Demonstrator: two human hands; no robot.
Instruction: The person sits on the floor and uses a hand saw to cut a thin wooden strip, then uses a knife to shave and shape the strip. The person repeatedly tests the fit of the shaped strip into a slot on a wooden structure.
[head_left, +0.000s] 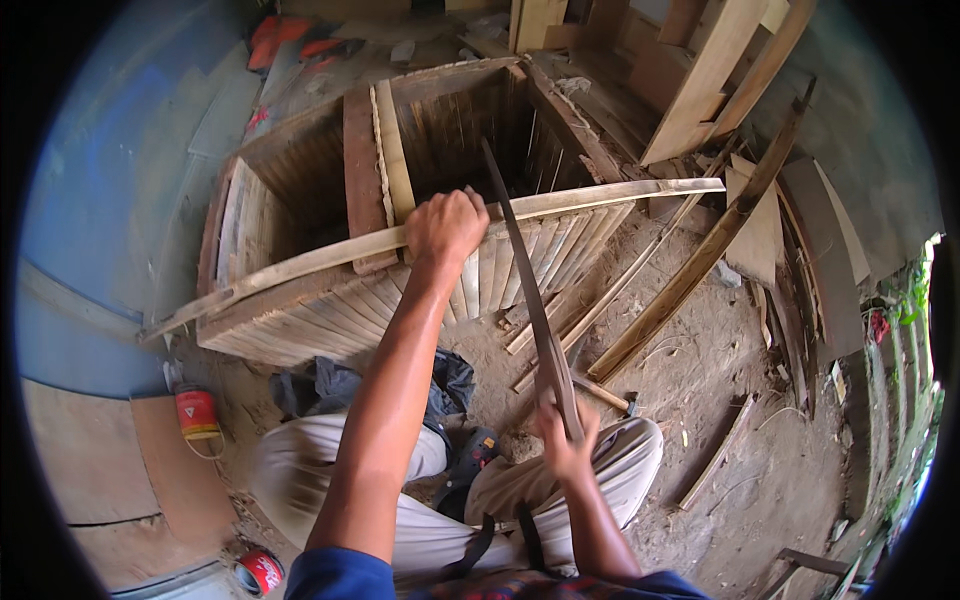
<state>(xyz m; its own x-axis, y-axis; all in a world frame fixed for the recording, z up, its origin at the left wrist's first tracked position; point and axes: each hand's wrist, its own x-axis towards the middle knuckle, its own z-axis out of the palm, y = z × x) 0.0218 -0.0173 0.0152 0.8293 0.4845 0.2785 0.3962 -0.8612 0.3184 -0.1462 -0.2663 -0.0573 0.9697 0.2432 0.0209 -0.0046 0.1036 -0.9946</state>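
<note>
My left hand (447,226) is closed around a long, thin wooden strip (600,195) and bears it against the top edge of a slatted wooden box (490,268). The strip lies across the near side of the box, both ends sticking out past it. In my right hand (568,440) is the handle of a handsaw (527,268). Its long dark blade slants up and away, crossing the strip just right of my left hand. Whether the teeth touch the wood I cannot make out. A hammer (604,394) lies on the ground by my right hand, partly hidden.
Long wooden pieces (690,270) lie to the right, with boards (705,85) leaning behind them. A red can (198,412) stands at the left and another red can (259,572) lies nearer. A dark plastic bag (320,385) is by my legs.
</note>
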